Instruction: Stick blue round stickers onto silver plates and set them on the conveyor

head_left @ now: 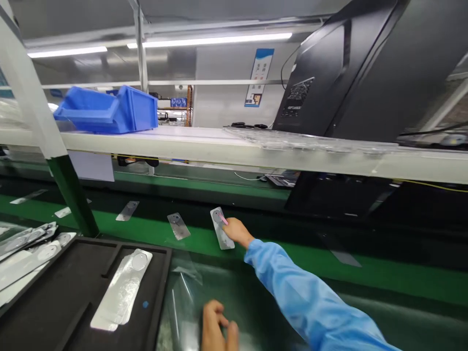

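Observation:
My right hand (238, 232), in a light blue sleeve and with something pink on a fingertip, is at the right edge of a flat silver plate (224, 239) with a round disc near one end. Its fingers seem to grip that edge; the thumb is hidden. The plate is at the green belt (256, 253); I cannot tell whether it is lifted. Low in the view, my left hand (217, 329) is over the dark glossy worktop, fingers loosely bent, thumb apart, nothing in them. Left of it, overlapping similar plates (122, 290) rest in a black tray (166, 273).
More plates (178, 226) lie spaced along the belt, and a pile of them (32, 258) is at far left. A green-and-white post (71, 195) rises beside the tray. Above the belt runs a white shelf (190, 144) bearing a blue bin (109, 109) and a large black panel (329, 68).

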Motion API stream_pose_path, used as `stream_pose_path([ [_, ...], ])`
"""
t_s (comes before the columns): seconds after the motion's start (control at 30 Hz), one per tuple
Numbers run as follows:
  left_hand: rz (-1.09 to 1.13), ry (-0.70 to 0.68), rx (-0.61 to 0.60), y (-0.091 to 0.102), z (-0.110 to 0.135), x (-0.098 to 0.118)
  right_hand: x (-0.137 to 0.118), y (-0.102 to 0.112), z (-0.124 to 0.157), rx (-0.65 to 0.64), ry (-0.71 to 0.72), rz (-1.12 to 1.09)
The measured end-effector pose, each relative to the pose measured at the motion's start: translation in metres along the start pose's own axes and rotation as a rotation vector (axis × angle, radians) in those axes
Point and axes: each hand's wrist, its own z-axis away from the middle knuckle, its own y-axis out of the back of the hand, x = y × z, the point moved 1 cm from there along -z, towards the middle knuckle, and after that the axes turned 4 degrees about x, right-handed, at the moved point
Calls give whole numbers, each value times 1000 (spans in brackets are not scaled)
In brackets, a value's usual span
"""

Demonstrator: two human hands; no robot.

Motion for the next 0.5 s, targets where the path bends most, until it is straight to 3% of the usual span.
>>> stream_pose_path([
  [0.13,314,192,71,28,-8,31,45,-4,113,-381,-118,-661],
  [0.2,411,281,-64,35,-11,40,56,-11,169,-527,-162,-840],
  [0.23,431,310,-159,36,-12,43,61,-13,190,-528,-176,-865],
  [0.3,401,341,-317,39,-11,46,75,-12,216,-388,-222,-921],
  [0.4,243,327,-405,46,-7,47,107,-4,225,-52,-299,-1097],
  [0.43,180,311,-413,47,-6,47,117,-2,224,8,-301,-1124],
  [0.5,60,272,-447,48,-5,50,132,-2,221,-4,-272,-1059],
])
